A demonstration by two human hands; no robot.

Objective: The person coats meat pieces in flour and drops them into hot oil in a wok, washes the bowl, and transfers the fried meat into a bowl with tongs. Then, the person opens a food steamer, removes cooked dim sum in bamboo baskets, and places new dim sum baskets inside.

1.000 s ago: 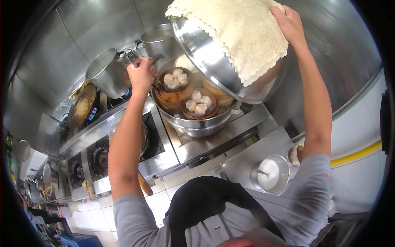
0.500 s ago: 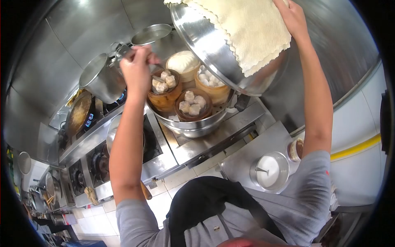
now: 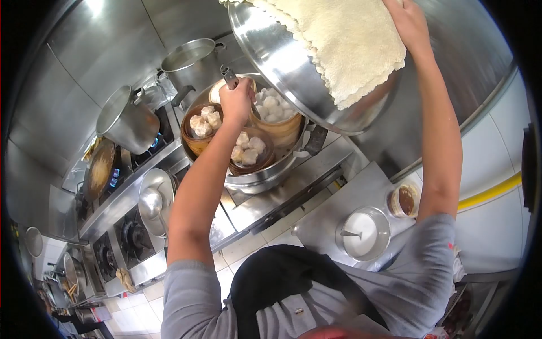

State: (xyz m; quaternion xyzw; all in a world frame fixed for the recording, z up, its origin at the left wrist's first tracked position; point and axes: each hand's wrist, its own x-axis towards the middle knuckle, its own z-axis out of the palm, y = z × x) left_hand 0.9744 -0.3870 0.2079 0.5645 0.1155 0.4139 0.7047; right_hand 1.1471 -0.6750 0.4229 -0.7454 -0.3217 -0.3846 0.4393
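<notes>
My left hand (image 3: 238,101) is closed around the handle of metal tongs (image 3: 230,78), over the bamboo steamer baskets; the tongs' tips are mostly hidden. A bamboo basket (image 3: 193,146) with dumplings (image 3: 204,121) sits left of my wrist. Partly behind my forearm is another basket with pale dumplings (image 3: 248,148). To the right, a taller basket (image 3: 285,133) holds round white balls (image 3: 274,107). A large white bun (image 3: 217,93) is partly hidden behind my hand. My right hand (image 3: 409,25) grips a cream cloth (image 3: 355,51) draped on a tilted steel lid (image 3: 262,53); its grip point is partly out of frame.
The baskets stand in a wide steel steamer (image 3: 257,182). Two tall pots (image 3: 127,121) and a wok (image 3: 100,169) stand by lit burners at left. A pan with a ladle (image 3: 151,204) sits nearer. At right are a bowl of white powder or liquid (image 3: 364,234) and a jar (image 3: 403,200).
My left hand has moved right with the tongs, from over the left dumpling basket to between the baskets. The view has shifted slightly. My right hand still holds up the lid and cloth.
</notes>
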